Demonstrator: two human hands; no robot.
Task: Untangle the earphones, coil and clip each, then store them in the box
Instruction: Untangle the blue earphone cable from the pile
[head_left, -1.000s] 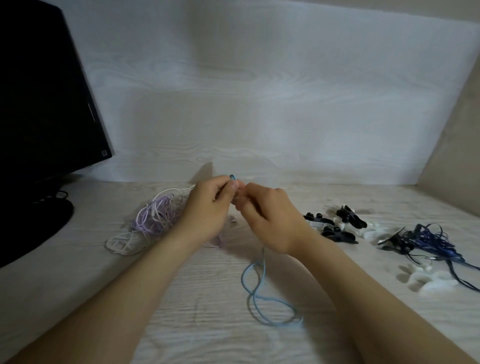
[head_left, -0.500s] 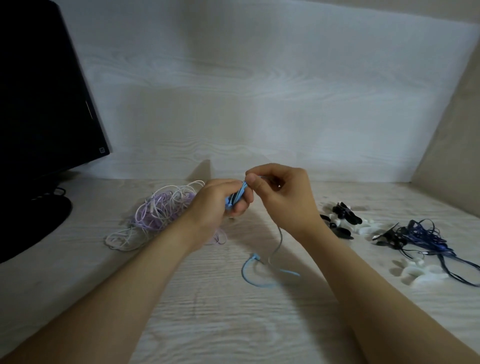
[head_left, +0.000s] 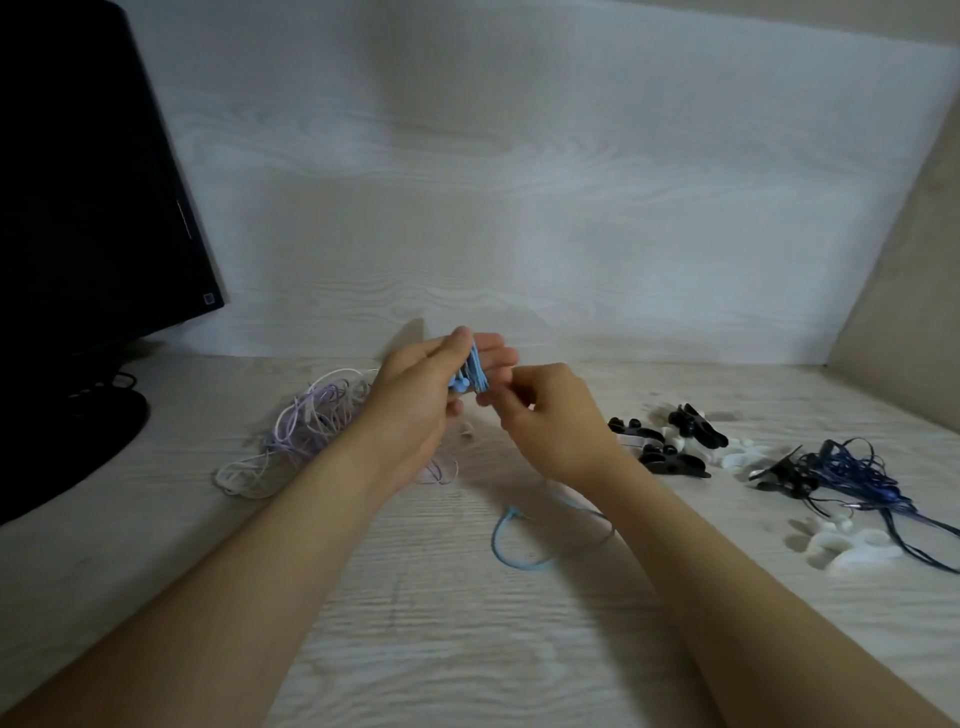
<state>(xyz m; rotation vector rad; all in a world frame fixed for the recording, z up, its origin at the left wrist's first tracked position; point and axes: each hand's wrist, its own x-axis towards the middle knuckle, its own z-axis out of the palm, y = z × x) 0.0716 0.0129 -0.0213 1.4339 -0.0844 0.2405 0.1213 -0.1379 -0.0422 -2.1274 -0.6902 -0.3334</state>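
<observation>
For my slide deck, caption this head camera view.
Left hand holds a light-blue earphone coil; right hand pinches its trailing cable.

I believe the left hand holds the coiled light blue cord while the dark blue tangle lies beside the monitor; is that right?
Not quite: the head view shows the dark blue tangle at the far right, away from the monitor. The left hand does hold the coiled light blue cord.

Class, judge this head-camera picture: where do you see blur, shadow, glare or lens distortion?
Head view: dim light, no glare; right hand and light blue earphone slightly motion-blurred; soft hand shadow on the back panel; wide lens tilts the monitor outward.
</observation>
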